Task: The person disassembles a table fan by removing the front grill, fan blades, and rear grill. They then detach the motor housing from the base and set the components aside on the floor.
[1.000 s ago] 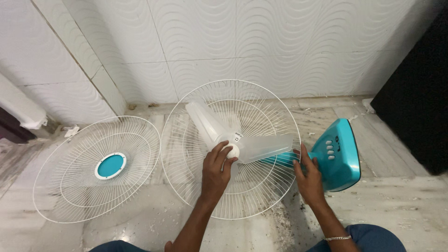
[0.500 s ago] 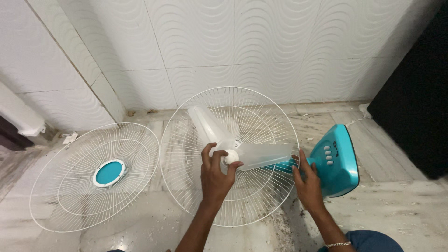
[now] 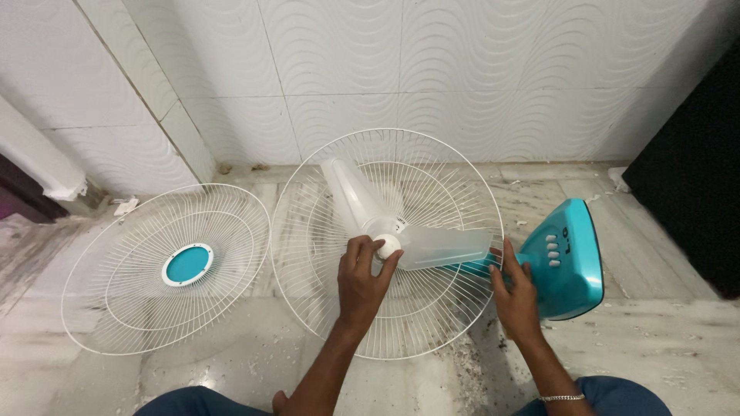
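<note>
Tiled wall corner (image 3: 193, 146), fan guard (image 3: 324, 308) near

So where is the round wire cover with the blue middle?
The loose wire cover lies flat on the floor at the left of the head view, right beside the fan's rear guard, near the tiled wall corner.

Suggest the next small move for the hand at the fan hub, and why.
Probably keep twisting the white hub cap: the left hand pinches it at the blade centre, the right hand braces the teal neck, and the blade sits on.
</note>
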